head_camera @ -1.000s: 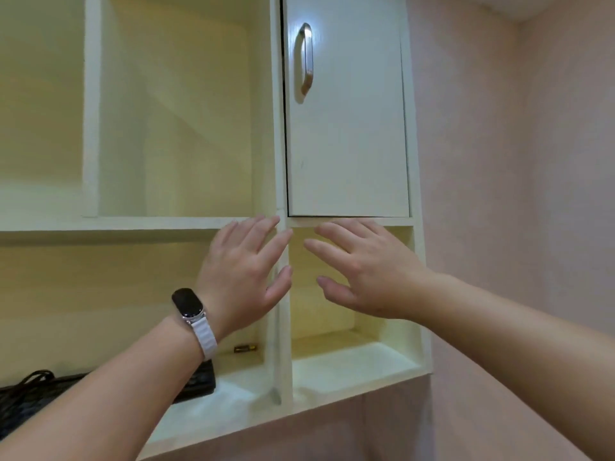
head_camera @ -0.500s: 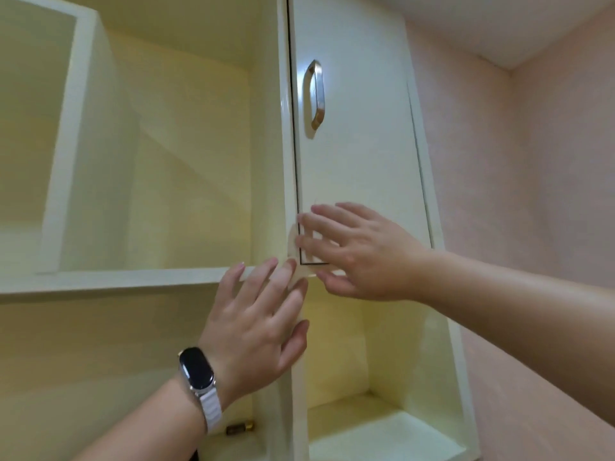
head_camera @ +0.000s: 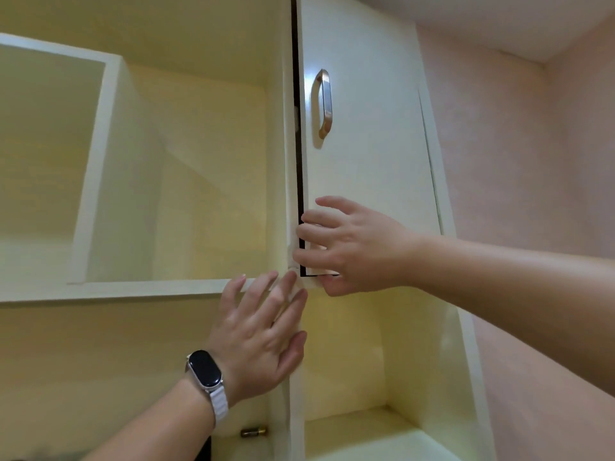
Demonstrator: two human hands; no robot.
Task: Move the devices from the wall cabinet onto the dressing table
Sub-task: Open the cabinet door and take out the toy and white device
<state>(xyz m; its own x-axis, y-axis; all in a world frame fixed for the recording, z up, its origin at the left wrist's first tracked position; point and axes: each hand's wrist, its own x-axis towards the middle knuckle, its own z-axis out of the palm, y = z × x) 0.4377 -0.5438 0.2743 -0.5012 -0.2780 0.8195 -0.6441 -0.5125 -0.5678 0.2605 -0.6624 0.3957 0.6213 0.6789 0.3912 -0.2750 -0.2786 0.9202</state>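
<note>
At the far left the wall cabinet [head_camera: 100,291] shows its open cream compartments, which hold nothing I can see from below. Low in the frame, a dark edge of something [head_camera: 204,449] peeks out beside my forearm on the lower shelf; too little shows to tell which way it lies. Just to its right a small battery [head_camera: 254,431] lies flat on that shelf, its long axis running left to right, the brassy end pointing right toward the divider.

My left hand [head_camera: 259,341], with a black watch [head_camera: 204,369] on a white strap, is raised with its fingers [head_camera: 233,294] spread and straight, holding nothing, the tips reaching the front edge of the middle shelf by the divider.

Further right, my right hand [head_camera: 356,247] is at the lower left corner of the cabinet door [head_camera: 369,154]. Its fingers [head_camera: 316,227] curl over the door's left edge and the thumb sits under the bottom edge, so I am pinching that corner. The metal handle [head_camera: 324,103] stands upright above, untouched.

Compared with half a second ago, a dark gap runs along the door's left edge, so the door is slightly ajar, and my right fingers have gone from lying flat on the panel to hooking its edge. My left hand has risen to the shelf edge, and the view has tilted further upward.
</note>
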